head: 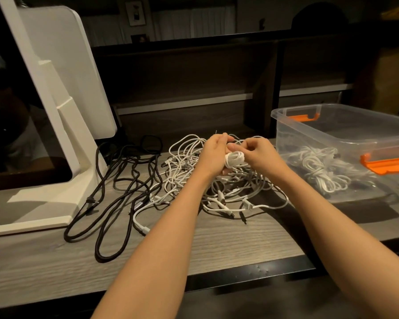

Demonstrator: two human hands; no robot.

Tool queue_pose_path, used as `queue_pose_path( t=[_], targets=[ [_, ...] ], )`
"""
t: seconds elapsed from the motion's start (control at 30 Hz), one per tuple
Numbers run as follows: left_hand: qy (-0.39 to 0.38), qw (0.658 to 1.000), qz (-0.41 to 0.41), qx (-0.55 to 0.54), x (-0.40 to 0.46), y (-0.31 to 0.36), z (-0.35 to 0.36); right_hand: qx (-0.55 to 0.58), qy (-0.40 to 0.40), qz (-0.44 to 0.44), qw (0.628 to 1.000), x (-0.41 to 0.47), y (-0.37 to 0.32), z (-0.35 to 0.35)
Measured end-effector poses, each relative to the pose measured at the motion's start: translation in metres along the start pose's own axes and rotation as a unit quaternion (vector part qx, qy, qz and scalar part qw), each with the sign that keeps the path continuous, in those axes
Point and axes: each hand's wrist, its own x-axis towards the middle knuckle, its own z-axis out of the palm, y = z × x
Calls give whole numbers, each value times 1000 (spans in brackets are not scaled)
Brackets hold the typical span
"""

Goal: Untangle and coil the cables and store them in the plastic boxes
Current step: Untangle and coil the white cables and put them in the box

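Note:
A small white cable coil (235,158) sits between my two hands above the desk. My left hand (213,155) grips the coil from the left, fingers curled round it. My right hand (258,155) pinches the cable's end at the top of the coil. Under both hands lies a tangled heap of white cables (219,192). Loose black cables (122,180) spread out to the left of it. A clear plastic box (346,143) with orange latches stands on the right and holds several coiled white cables (318,168).
A white monitor stand and screen (48,125) fill the left side of the wooden desk (55,268). Dark shelving (194,84) rises behind the cables. The desk's front edge runs across the lower part of the view.

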Motion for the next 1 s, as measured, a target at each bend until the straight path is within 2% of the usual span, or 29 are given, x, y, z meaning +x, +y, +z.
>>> queue_pose_path(
  t=[0.17,0.27,0.33,0.47,0.57,0.73,0.87,0.93,1.0],
  targets=[
    [78,994,-33,-66,3,0,-1,-23,-126,5,992,-2,-2,-1],
    [133,990,-31,-14,8,-7,-5,-60,-174,0,983,-5,-5,-2],
    [176,984,-11,36,9,-12,-5,-107,-173,-25,979,-8,-9,-1],
    [248,953,55,167,8,-17,-11,-163,-83,-120,976,-12,-17,5],
    [200,950,79,228,10,-18,-11,-121,-69,-135,981,-13,-20,5],
    [37,967,94,233,7,-14,-6,-105,-29,-126,986,-7,-8,0],
    [-2,997,26,73,4,-8,-2,-62,-18,-53,996,-1,3,-4],
    [-3,1000,-14,-4,4,-5,-3,-45,-31,-9,998,0,4,-5],
    [-49,992,-56,-99,4,-2,-8,-57,-32,8,998,0,4,-4]
  ],
)
